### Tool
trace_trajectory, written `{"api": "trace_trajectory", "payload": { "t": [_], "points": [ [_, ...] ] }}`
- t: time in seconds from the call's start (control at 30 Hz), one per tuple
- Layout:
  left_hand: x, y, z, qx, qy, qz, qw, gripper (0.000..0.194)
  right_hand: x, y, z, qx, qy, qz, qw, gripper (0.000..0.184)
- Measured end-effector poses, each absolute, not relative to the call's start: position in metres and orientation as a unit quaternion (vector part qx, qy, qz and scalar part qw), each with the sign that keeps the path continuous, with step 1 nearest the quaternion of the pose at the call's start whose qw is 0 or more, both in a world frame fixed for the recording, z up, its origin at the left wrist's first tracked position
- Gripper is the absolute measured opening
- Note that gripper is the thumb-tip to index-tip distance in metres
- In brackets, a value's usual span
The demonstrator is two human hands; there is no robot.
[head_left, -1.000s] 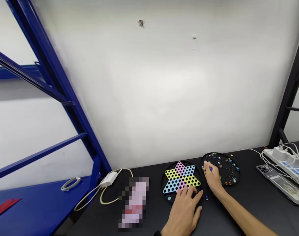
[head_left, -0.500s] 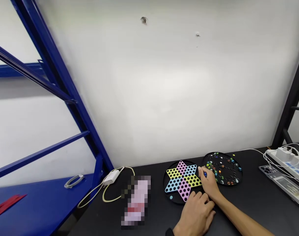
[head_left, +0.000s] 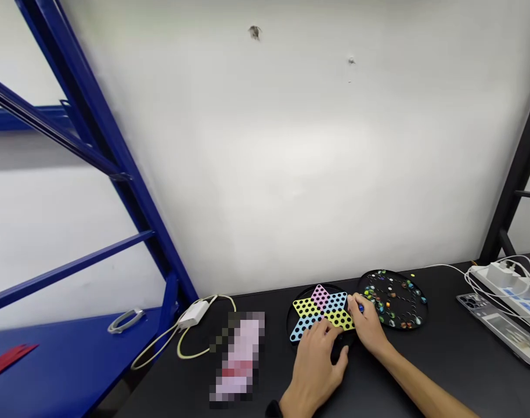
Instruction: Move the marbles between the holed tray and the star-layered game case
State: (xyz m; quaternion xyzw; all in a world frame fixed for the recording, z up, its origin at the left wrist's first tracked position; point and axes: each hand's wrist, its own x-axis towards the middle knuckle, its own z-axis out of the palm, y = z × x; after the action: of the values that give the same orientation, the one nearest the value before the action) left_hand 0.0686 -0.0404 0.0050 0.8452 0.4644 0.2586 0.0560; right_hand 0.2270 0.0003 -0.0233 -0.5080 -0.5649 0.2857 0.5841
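Both your hands were bare: the left hand (head_left: 317, 363) and the right hand (head_left: 366, 326), 2 slim hands with slender fingers (head_left: 322, 328). On your left wrist (head_left: 292, 400) you wore 1 black band (head_left: 273, 409), dark all along the part that showed, with a rounded outer edge standing slightly proud of the wrist. The lower border of the view cut it off, so you could not have told a strap from a watch or a bracelet. Your right wrist (head_left: 385, 350) was bare, and so was your right forearm (head_left: 421, 380), long, smooth in outline and widening gradually toward the border.
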Motion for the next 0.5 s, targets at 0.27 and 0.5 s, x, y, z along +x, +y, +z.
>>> {"api": "trace_trajectory", "payload": {
  "t": [0.27, 0.5],
  "points": [
    [0.065, -0.038, 0.010, 0.821, 0.471, 0.316, 0.072, 0.015, 0.193, -0.001, -0.018, -0.468, -0.542, 0.361, 0.597, 0.043],
    [0.063, -0.039, 0.008, 0.813, 0.460, 0.353, 0.054, 0.014, 0.192, -0.009, -0.020, -0.488, -0.625, 0.283, 0.540, 0.039]
  ]
}}
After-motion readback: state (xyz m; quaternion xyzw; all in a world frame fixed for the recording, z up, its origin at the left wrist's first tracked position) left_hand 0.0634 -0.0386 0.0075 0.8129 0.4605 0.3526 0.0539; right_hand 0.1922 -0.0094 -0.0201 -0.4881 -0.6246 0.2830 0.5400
